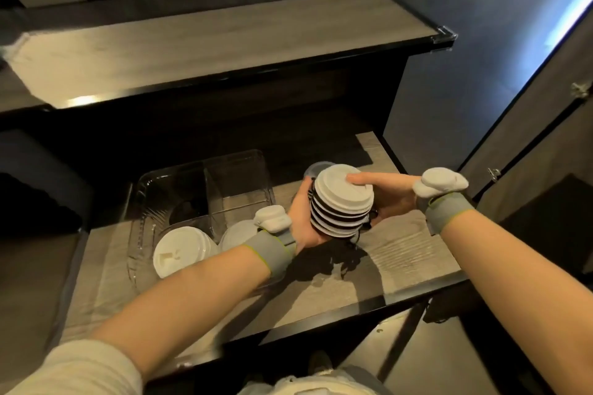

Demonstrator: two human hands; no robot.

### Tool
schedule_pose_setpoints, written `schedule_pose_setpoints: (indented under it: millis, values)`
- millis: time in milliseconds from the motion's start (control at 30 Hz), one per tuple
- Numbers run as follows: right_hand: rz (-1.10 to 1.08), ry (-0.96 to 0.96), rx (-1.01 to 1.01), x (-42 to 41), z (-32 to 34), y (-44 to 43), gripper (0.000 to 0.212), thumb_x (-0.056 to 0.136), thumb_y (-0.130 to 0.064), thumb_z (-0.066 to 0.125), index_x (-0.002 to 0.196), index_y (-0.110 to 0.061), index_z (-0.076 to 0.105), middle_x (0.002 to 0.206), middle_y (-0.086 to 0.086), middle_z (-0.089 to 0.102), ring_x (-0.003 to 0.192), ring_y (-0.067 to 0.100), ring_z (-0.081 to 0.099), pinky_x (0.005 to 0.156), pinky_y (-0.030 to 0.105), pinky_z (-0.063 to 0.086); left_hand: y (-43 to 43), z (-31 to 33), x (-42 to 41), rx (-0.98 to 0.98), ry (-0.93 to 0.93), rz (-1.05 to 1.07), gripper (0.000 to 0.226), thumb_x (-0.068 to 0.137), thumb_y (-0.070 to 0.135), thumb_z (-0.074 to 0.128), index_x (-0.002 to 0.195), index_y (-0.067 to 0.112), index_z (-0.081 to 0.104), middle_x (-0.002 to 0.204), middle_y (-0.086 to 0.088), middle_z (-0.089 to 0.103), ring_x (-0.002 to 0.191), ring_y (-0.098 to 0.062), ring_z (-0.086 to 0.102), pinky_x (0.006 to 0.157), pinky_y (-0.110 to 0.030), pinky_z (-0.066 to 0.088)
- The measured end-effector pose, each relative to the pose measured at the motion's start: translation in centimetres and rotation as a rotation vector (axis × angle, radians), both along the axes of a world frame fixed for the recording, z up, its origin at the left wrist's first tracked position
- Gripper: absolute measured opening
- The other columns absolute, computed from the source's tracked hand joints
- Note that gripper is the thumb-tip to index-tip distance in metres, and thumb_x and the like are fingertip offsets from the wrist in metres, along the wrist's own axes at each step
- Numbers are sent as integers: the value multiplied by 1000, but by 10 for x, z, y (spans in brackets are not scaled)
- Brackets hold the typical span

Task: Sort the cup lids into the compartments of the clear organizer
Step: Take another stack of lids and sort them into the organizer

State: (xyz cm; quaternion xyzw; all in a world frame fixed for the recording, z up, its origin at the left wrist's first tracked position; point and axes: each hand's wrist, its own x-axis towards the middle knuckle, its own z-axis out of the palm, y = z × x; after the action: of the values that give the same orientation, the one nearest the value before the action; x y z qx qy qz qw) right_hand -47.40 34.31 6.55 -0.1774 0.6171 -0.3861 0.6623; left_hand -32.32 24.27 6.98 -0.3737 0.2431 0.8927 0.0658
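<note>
1. A person holds a stack of white plastic cup lids (342, 202) tilted above the wood-grain counter (401, 250), just right of the clear plastic organizer (205, 167).
2. The left hand (303, 221) cups the stack from below and from the side, fingers curled round it. The right hand (385, 199) steadies it from the other side, thumb laid across the top lid.
3. Both near compartments of the organizer already hold piled white lids (179, 252). The far compartments are too dark to tell what they hold.
4. Dark bands show between the held lids; whether they are black lids or shadow cannot be told.
5. The lids are likely very light, thin and slightly springy, with smooth rims that slide on each other. A tilted stack could fan out or shed its top lid, so pressing from top and bottom, or wrapping round the rims, looks safest.
6. No brand or writing can be read; raised marks on one organizer lid are illegible.
7. Grey wristbands (272, 250) carrying white pods sit on both wrists.
</note>
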Motion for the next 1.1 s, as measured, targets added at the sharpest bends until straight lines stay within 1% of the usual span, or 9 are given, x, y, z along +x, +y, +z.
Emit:
schedule_pose_setpoints:
  millis: [200, 267, 400, 500, 600, 700, 800, 900, 1100]
  values:
    - [-31, 93, -118, 25, 38, -60, 64, 83, -56, 48, 138, -23, 39, 142, -1, 45, 129, 21, 43, 113, 46, 29, -60, 23, 18, -90, 205, 51, 63, 92, 57, 33, 132, 12, 52, 124, -18, 58, 116, -34, 50, 107, -46, 28]
    - [-46, 83, -194, 38, 47, -81, 51, 90, -53, 38, 134, -27, 38, 135, -4, 46, 124, 18, 44, 109, 40, 29, -83, 22, 30, -89, 289, 41, 66, 90, 61, 29, 132, 15, 51, 128, -19, 55, 118, -36, 49, 108, -54, 24]
    - [-28, 182, -257, 59, 52, -119, 69, 81, -64, 49, 138, -26, 41, 140, -4, 48, 129, 19, 44, 114, 42, 26, -117, 25, 58, -113, 417, 73, 66, 80, 58, 40, 122, 10, 56, 122, -23, 59, 113, -40, 54, 101, -61, 31]
    - [-79, 400, -347, 80, 61, -146, 46, 91, -48, 45, 131, -25, 46, 134, 1, 52, 124, 21, 47, 111, 42, 33, -135, 24, 79, -160, 459, 155, 62, 71, 50, 55, 114, 7, 63, 113, -24, 66, 99, -39, 67, 87, -57, 49]
    - [-134, 685, -542, 95, 65, -163, 42, 90, -28, 57, 130, -22, 47, 127, 4, 49, 111, 17, 50, 94, 26, 45, -153, 18, 95, -181, 450, 204, 59, 61, 38, 77, 108, 4, 70, 114, -23, 67, 99, -38, 68, 89, -57, 46]
    - [-39, 873, -618, 109, 66, -173, 27, 90, -21, 57, 117, -17, 60, 125, 6, 53, 106, 13, 51, 82, 13, 40, -162, 10, 105, -207, 389, 253, 49, 76, 43, 56, 103, 5, 72, 108, -20, 70, 95, -33, 70, 86, -51, 50]
    - [77, 857, -576, 125, 70, -180, 36, 94, -29, 48, 128, -17, 54, 126, -2, 49, 117, 8, 43, 91, 11, 34, -167, 8, 111, -215, 344, 281, 53, 90, 48, 38, 104, 7, 68, 99, -18, 72, 100, -33, 64, 92, -48, 46]
    - [86, 820, -525, 135, 63, -187, 52, 85, -37, 61, 133, -27, 43, 139, 1, 35, 127, 16, 36, 104, 30, 37, -168, 10, 113, -254, 303, 307, 52, 93, 51, 35, 107, 11, 63, 95, -16, 72, 102, -32, 58, 94, -48, 40]
    - [32, 884, -517, 142, 52, -190, 55, 82, -36, 66, 131, -34, 40, 144, 3, 25, 133, 25, 29, 110, 44, 35, -173, 14, 115, -281, 291, 338, 47, 96, 41, 39, 126, 9, 56, 107, -17, 68, 104, -30, 60, 91, -43, 46]
